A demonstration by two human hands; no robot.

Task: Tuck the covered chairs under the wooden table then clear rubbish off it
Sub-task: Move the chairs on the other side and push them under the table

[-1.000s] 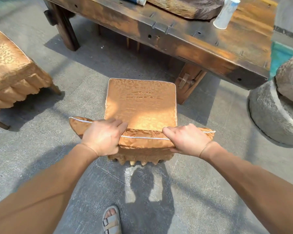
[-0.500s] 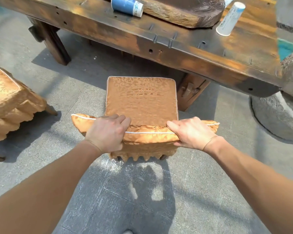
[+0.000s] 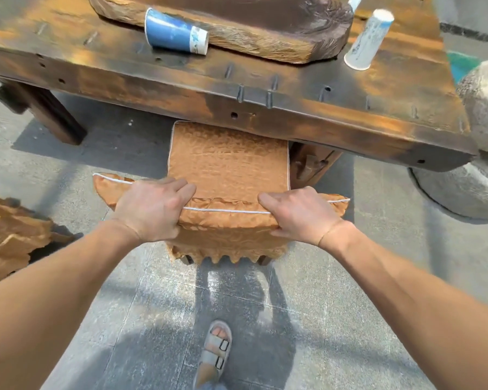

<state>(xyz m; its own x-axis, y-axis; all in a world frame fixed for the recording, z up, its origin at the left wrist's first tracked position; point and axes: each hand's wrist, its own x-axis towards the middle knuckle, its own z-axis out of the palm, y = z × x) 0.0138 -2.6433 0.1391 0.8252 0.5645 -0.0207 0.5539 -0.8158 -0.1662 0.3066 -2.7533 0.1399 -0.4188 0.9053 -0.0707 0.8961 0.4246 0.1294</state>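
Note:
A chair in a gold patterned cover (image 3: 228,164) stands in front of me, its far edge of the seat just under the edge of the dark wooden table (image 3: 293,108). My left hand (image 3: 151,209) and my right hand (image 3: 302,213) both grip the top of its covered backrest. On the table a blue paper cup (image 3: 175,33) lies on its side against a rough wooden slab (image 3: 251,21). A white paper cup (image 3: 368,40) stands upside down at the right. A second covered chair (image 3: 9,237) shows at the left edge.
A table leg (image 3: 44,114) stands at the left and another (image 3: 312,164) right beside the chair's seat. A round stone block (image 3: 468,178) sits at the right, close to the table's corner. My sandalled foot (image 3: 216,353) is on the grey paving below.
The chair has moved forward toward the table with both hands on its backrest; its seat's far edge now reaches under the tabletop. I have stepped closer.

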